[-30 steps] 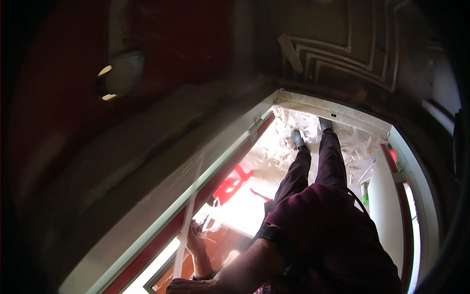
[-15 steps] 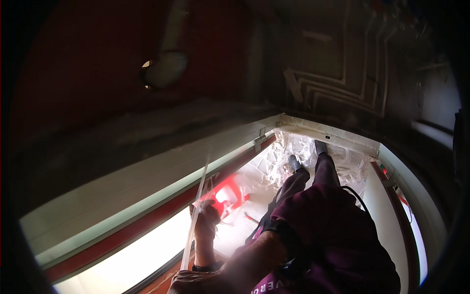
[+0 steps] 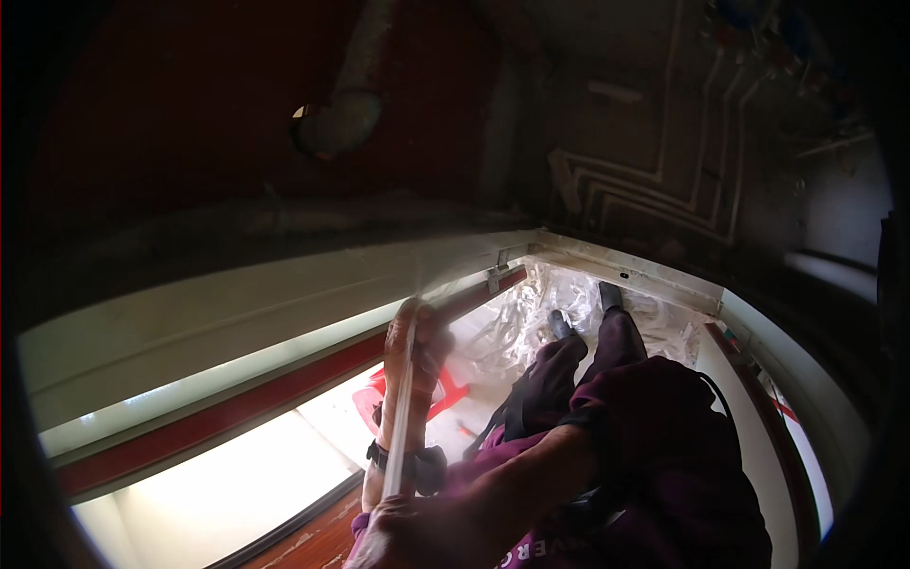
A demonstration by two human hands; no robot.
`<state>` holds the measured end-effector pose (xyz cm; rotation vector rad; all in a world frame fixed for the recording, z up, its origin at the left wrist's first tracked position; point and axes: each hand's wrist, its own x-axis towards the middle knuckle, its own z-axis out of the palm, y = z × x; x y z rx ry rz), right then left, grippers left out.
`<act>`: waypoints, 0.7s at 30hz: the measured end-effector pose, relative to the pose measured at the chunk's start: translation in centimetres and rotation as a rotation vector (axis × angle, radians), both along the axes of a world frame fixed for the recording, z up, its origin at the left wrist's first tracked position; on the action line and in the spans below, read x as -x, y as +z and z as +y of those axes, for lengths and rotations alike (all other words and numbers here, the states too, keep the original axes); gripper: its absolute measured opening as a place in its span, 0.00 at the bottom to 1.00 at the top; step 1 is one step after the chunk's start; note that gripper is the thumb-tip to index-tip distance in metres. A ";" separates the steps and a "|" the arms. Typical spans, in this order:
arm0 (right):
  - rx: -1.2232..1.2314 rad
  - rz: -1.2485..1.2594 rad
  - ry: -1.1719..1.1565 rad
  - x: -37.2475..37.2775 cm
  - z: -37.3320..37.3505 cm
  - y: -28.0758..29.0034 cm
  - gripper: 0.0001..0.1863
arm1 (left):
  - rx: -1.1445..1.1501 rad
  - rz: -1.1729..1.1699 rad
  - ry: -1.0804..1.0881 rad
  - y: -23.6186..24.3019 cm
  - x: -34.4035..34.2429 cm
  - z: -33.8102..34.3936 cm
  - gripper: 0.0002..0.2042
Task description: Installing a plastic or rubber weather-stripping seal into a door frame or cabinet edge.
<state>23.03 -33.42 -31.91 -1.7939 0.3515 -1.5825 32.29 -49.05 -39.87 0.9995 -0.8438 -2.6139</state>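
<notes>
A long, narrow, pale translucent strip [image 3: 406, 417] stretches nearly straight between my hands. My left hand [image 3: 414, 346] is raised to the edge of the light door frame [image 3: 237, 284], its fingers bent and closed at the strip's upper end. A dark band circles that wrist. Low in the picture, my right hand [image 3: 403, 533] has its fingers wrapped round the lower end. That forearm crosses in front of my body. Beside the strip, near my left wrist, is a dark rounded thing [image 3: 429, 470] whose kind I cannot make out.
Below is a red plastic object [image 3: 447, 391], partly behind my left arm. Crumpled clear plastic sheeting [image 3: 512, 318] covers the floor round my feet. A dark red rail [image 3: 218, 412] runs along the frame. A pipe [image 3: 346, 119] and thin lines [image 3: 654, 194] show in the dark area above.
My left hand has moved up to the frame edge. My right hand has shifted slightly right, and the strip now stands more upright. The view has shifted a little.
</notes>
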 end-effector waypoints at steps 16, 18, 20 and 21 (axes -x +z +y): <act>-1.151 -1.022 -0.149 4.1 -8.3 -17.8 0.17 | 0.827 -0.445 -0.113 0.4 1.6 4.4 0.10; -1.128 -1.047 -0.094 3.6 -10.4 -16.7 0.18 | 0.909 -0.391 -0.149 0.2 1.1 4.2 0.10; -1.141 -0.994 0.099 3.6 -11.9 -15.5 0.16 | 1.020 -0.451 -0.209 -0.3 0.0 3.5 0.05; -1.143 -0.986 0.102 3.5 -12.5 -14.7 0.16 | 1.127 -0.510 -0.282 -0.3 -0.3 3.3 0.01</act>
